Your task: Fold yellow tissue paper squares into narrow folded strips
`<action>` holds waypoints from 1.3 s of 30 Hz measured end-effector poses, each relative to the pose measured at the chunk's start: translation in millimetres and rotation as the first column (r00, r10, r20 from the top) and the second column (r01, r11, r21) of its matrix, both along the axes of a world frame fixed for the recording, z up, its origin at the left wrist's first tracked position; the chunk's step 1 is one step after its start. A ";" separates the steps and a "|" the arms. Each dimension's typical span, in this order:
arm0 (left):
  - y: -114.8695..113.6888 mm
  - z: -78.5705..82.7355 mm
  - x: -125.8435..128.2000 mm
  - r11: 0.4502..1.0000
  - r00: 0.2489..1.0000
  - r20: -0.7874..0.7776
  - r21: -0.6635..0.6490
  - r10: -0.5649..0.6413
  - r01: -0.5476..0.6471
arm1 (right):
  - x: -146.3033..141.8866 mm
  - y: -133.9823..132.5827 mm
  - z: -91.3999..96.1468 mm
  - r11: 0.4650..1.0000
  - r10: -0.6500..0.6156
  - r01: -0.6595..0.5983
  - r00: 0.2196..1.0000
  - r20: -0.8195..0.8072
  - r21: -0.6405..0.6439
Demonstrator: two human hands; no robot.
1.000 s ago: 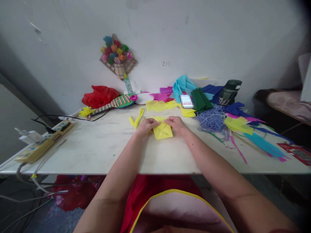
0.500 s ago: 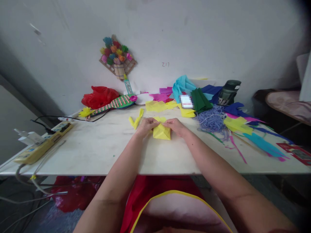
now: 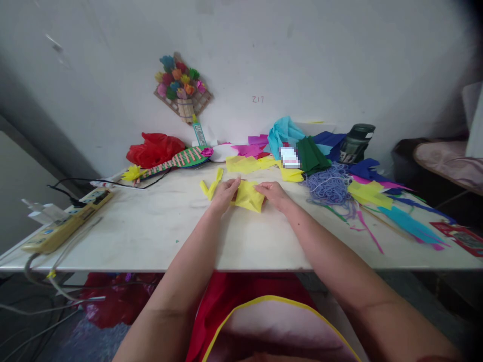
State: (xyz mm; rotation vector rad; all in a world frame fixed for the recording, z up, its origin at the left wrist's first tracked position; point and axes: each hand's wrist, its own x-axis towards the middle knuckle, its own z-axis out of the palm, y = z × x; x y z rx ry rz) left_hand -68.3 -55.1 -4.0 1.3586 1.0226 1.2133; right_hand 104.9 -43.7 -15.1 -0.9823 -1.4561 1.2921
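Holding a yellow sheet (image 3: 249,196) over the middle of the worktop (image 3: 151,221), between left grip (image 3: 225,194) and right grip (image 3: 273,194). Clamped on it both sides: at the left edge with left grip, near the upper right corner with right grip, digits partly behind. Cannot tell whether touching the worktop below.

Looks like thin crepe-type paper. Judge as very light, soft, limp, barely stiffer along the creases; matte, so probably not slippery. Likely to tear or wrinkle under a hard tug. Best taken by edges or corners, thumb against fingertip, light squeeze, even tension side to side; avoid poking the unsupported middle. Would likely curl if let go on one side. Also note a bent yellow strip (image 3: 216,184) just beside left grip; expect similar handling.
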 end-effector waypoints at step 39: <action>11.0 -12.3 -7.6 0.993 0.997 -0.072 0.107 -0.034 0.042 | 3.6 1.7 -1.0 0.987 0.125 -0.129 0.991 -0.047 -0.099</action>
